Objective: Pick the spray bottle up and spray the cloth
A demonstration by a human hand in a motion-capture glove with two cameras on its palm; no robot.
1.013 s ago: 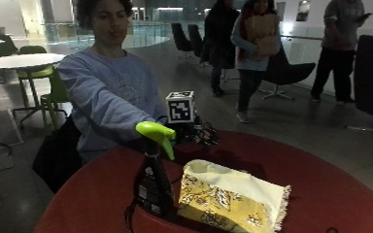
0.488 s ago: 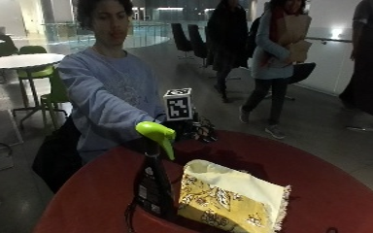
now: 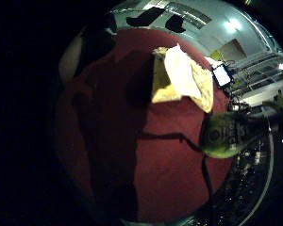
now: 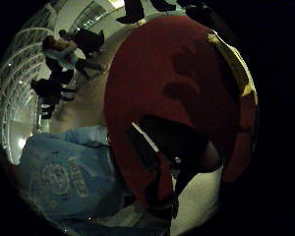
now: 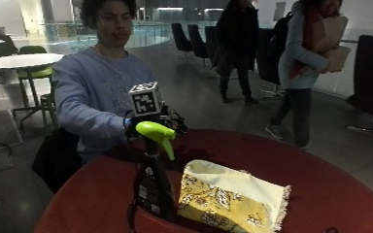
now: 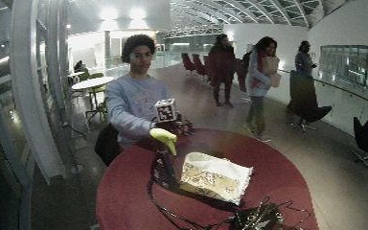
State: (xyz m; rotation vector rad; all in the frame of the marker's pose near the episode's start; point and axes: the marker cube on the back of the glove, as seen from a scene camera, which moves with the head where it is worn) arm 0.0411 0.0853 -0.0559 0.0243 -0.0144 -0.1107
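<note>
Round red table (image 5: 342,194): dark spray bottle (image 5: 153,189), lime-green trigger head; yellow patterned cloth (image 5: 231,201) beside; hand (image 5: 167,122) grip unclear.

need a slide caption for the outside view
Gloved right hand behind the spray bottle, beside a yellow cloth on a red table.

Nothing can be read with certainty. The spray bottle (image 5: 153,187) carries a pale label on its dark body, but its print is too small to make out. In the little-finger palm view the bottle's green top (image 3: 225,135) bears raised lettering that cannot be deciphered. The person's blue sweatshirt (image 4: 64,174) shows a faint round emblem with lettering beside it, also unreadable. The yellow cloth (image 5: 228,202) has only a drawn pattern, no words.
</note>
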